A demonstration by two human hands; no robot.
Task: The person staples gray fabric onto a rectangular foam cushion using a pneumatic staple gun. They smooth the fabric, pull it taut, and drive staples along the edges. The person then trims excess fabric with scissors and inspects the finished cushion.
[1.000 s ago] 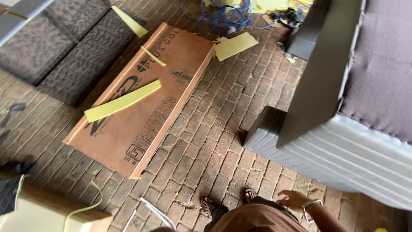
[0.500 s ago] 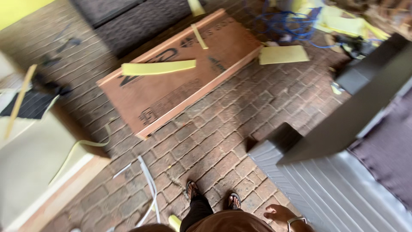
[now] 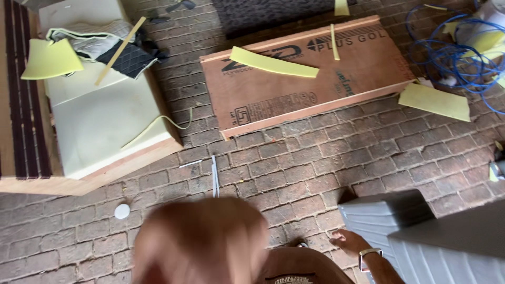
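Note:
My right hand (image 3: 348,243), with a watch on the wrist, hangs low at the bottom right. Its fingers are apart and hold nothing, and it is close to the left edge of a grey ribbed furniture piece (image 3: 386,214). A large blurred tan shape (image 3: 200,244) fills the bottom middle, very near the camera; I cannot tell what it is. My left hand does not show. Beyond, a printed plywood board (image 3: 363,73) lies flat on the brick floor (image 3: 294,173) with a yellow foam strip (image 3: 273,62) on it.
At the left, a wooden frame (image 3: 89,181) carries a pale foam cushion (image 3: 105,121), black quilted fabric (image 3: 129,58) and a wooden stick (image 3: 120,51). A yellow foam piece (image 3: 434,101) and blue cable (image 3: 447,52) lie at the right. A white strip (image 3: 214,176) and a white cap (image 3: 122,211) lie on the bricks.
The view has swung left: the wooden frame with the cushion now fills the left side, and the grey furniture has slid to the bottom right. The blurred tan shape has come into view.

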